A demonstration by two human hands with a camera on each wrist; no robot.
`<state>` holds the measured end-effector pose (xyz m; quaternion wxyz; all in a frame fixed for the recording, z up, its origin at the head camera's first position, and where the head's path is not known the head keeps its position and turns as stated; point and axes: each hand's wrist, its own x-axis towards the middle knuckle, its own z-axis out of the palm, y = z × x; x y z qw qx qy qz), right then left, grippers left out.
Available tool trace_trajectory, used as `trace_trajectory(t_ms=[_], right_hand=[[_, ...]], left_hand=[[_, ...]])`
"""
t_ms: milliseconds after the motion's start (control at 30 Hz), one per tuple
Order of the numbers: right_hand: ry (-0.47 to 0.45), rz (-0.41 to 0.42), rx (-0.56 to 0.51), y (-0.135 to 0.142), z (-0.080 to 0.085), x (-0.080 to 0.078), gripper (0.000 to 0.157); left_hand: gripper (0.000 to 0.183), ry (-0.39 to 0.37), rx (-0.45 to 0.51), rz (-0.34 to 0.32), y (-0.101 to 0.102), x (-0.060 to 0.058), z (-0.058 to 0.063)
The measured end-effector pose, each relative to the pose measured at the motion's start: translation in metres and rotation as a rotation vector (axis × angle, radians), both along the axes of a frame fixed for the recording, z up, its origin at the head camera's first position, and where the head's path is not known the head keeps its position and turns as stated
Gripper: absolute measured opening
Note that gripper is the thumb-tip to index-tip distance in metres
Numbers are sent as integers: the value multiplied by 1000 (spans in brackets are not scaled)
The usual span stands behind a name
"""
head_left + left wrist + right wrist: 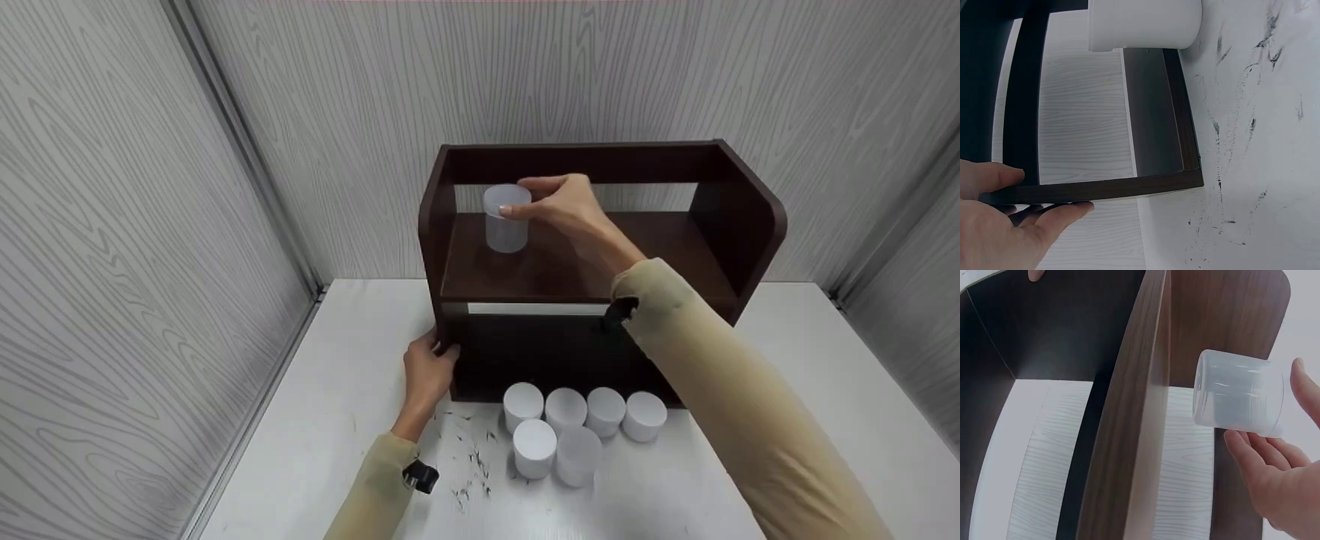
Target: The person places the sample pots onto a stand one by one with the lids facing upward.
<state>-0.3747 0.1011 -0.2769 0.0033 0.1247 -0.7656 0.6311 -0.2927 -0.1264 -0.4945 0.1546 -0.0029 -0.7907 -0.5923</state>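
Observation:
High over the top board of a dark brown shelf [577,259], my right hand [574,214] pinches a translucent plastic jar [507,229] near its upper rim. In the right wrist view that jar [1238,394] lies between the thumb and fingers, and a gap shows between its base and the board [1129,410]. My left hand [429,371] grips the shelf's left side panel low down. The left wrist view has the thumb on one face of the panel [1100,190] and fingers on the other.
Several white jars [523,405] stand clustered at the shelf's front foot, with a translucent one [578,456] among them. Dark scuff marks [476,461] streak the white table [337,420]. Grey wood-grain walls [360,112] enclose the back and sides.

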Motion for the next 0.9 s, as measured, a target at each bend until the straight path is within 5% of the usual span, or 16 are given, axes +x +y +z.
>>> trace_trajectory(t_ms=[900], right_hand=[[-49, -52, 62, -25, -7, -31, 66]], left_hand=[[48, -5, 4, -3, 6, 4, 1]])
